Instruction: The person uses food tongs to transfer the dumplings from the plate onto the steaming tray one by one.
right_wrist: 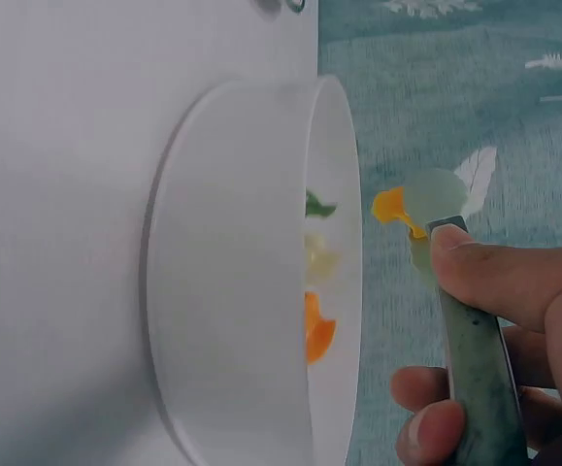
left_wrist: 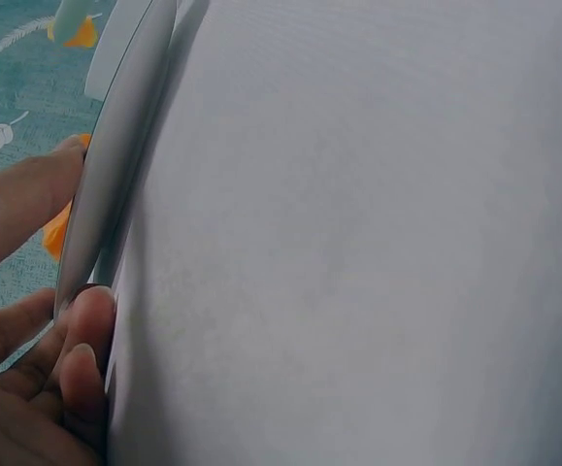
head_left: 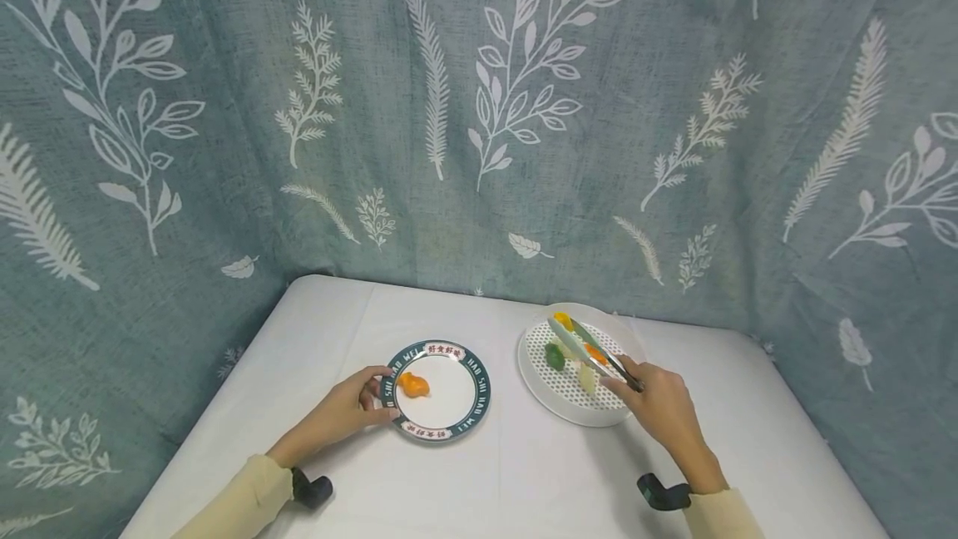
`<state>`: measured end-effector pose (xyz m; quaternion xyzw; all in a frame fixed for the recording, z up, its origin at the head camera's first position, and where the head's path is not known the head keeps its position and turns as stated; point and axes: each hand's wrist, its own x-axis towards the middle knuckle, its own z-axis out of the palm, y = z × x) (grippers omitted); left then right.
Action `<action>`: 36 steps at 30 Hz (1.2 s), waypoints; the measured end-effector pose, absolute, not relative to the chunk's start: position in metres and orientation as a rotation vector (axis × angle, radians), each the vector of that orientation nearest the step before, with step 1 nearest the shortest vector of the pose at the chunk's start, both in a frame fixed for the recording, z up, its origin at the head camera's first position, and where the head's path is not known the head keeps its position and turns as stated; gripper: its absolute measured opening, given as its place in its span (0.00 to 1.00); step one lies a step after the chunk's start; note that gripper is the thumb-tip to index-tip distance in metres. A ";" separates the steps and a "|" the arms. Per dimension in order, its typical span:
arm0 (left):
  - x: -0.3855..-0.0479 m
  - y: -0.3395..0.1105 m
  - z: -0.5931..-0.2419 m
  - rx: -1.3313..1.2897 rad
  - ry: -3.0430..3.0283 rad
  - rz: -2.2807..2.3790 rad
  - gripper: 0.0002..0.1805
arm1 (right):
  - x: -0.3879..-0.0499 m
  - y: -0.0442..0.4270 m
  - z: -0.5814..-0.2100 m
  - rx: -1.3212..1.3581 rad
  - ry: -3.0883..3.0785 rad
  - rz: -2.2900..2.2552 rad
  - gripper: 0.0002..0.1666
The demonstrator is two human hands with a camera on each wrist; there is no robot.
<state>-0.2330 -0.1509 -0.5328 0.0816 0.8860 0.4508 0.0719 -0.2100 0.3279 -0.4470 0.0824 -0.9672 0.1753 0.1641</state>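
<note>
Evidently, the left hand [head_left: 350, 399] was gripping the near side of the plate [head_left: 481, 389], left of centre in the head view, with fingers pressed against both faces of its rim, probably so that the plate stayed steady. An orange piece [head_left: 414, 386] lay on it at the left, close to that hand. The right hand [head_left: 662, 402] was clasped around the tongs [head_left: 578, 346] near their dark end, likely because that let the arms reach over the white bowl [head_left: 552, 407] at right of centre. A yellow piece [head_left: 563, 321] appeared pinched between the tips, while a green piece [head_left: 555, 357], a second orange piece [head_left: 596, 353] and a pale piece [head_left: 587, 378] lay on the bowl's holed floor, whose holes perhaps served for draining. From above, the yellow piece seemed to sit just inside the far rim; only the right wrist view, right of its middle, showed it raised outside the bowl's mouth against the curtain [right_wrist: 397, 116]. The left wrist view alone revealed the plate's underside and the fingertips tucked between its rim and the table [left_wrist: 358, 243].
</note>
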 end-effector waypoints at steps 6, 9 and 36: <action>-0.234 -0.151 -0.534 0.258 2.663 1.359 0.41 | -0.213 0.349 -0.450 0.172 -2.775 0.471 0.36; -0.234 -0.152 -0.534 0.262 2.662 1.358 0.41 | -0.215 0.358 -0.454 0.139 -2.789 0.456 0.37; -0.233 -0.152 -0.532 0.262 2.638 1.398 0.40 | -0.229 0.383 -0.459 0.030 -2.955 0.414 0.37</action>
